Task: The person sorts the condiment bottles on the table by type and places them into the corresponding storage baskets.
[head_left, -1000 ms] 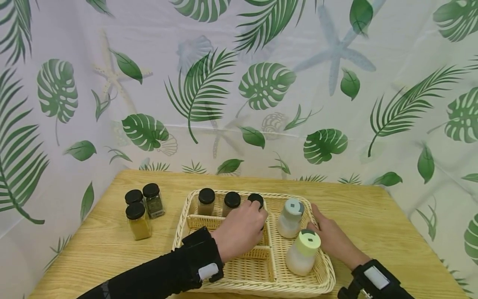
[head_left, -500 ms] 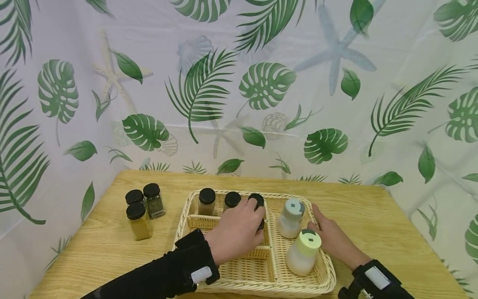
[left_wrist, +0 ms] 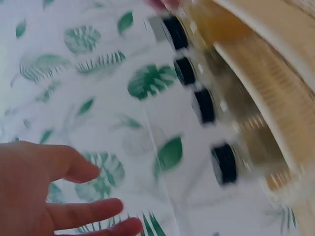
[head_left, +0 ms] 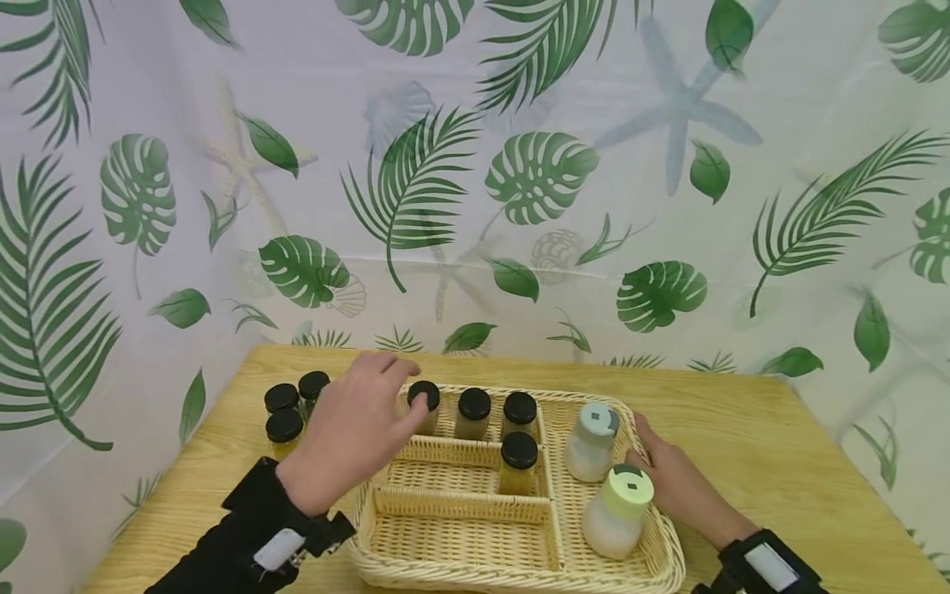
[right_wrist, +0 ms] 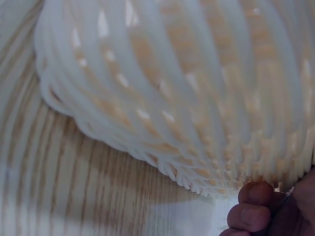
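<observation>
On the wooden table [head_left: 727,421]: wicker basket [head_left: 460,540], flat on its base, split by woven dividers
Left hand [head_left: 359,429]: fingers released, spread apart, grasping nothing; at basket's rear left corner, between basket and loose jars in head view; apart from the lids in left wrist view
Right hand [head_left: 671,474]: fingers clenched round basket's right rim; fingertips curled against outer weave in right wrist view
Rear compartment: three black-lidded jars upright in a row, left jar [head_left: 431,419], middle jar [head_left: 472,422], right jar [head_left: 519,417]; left one partly behind the left thumb
Middle compartment: yellow jar [head_left: 515,478], black lid, upright at right end, just beside the divider
Right compartment: two pale shakers upright, blue-grey-capped shaker [head_left: 590,454] behind, yellow-green-capped shaker [head_left: 614,528] in front
Loose jars [head_left: 284,429]: three bunched, black lids, on table left of basket, partly hidden by left hand, contents hard to make out
Left sleeve [head_left: 223,544]: black, with strapped wrist device [head_left: 278,551]
Backdrop [head_left: 564,330]: pale cloth, green leaf print, starfish and shells, behind table
</observation>
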`<state>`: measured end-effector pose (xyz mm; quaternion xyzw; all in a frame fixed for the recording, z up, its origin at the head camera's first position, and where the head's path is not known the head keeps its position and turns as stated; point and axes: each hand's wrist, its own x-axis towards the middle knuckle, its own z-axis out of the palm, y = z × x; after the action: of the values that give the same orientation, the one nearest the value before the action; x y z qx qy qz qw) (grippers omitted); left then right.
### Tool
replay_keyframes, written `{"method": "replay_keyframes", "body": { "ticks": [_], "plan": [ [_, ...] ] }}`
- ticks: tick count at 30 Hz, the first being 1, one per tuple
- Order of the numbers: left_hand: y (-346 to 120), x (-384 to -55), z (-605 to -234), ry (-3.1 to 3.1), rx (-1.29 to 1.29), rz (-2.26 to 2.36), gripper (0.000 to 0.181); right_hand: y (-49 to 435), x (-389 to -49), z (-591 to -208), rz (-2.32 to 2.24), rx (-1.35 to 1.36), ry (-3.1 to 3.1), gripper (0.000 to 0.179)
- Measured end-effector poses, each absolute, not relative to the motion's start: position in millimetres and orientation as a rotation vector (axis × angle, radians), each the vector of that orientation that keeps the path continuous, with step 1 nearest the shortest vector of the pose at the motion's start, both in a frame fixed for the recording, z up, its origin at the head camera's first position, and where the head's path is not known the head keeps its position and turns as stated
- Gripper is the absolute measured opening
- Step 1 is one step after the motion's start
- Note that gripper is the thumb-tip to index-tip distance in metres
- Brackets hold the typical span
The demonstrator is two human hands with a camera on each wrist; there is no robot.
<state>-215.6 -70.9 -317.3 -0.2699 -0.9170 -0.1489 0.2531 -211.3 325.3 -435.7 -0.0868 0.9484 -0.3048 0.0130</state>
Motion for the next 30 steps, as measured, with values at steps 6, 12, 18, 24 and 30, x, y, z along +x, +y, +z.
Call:
{"method": "replay_keyframes", "body": {
  "ticks": [6, 12, 18, 24, 30],
  "plan": [
    [-119, -229, -339, -2.669, -0.495, -0.293, 0.037, 328, -211, -437, -0.948, -0.276, 2.963, 0.067],
    [-148, -229, -364, -2.751, -0.366, -0.21, 0.038, 329, -212, -438, -0.958, -0.297, 2.981, 0.065],
    [-159, -230, -374, -2.739, -0.334, -0.17, 0.036, 330, -214, -439, -0.947, -0.297, 2.989, 0.066],
    [-161, -228, -375, -2.754, -0.295, -0.179, 0.038, 330, -215, -439, -0.947, -0.292, 2.975, 0.067],
    [-162, -225, -377, -2.769, -0.272, -0.189, 0.033, 330, -212, -440, -0.972, -0.295, 2.947, 0.068]
  ]
}}
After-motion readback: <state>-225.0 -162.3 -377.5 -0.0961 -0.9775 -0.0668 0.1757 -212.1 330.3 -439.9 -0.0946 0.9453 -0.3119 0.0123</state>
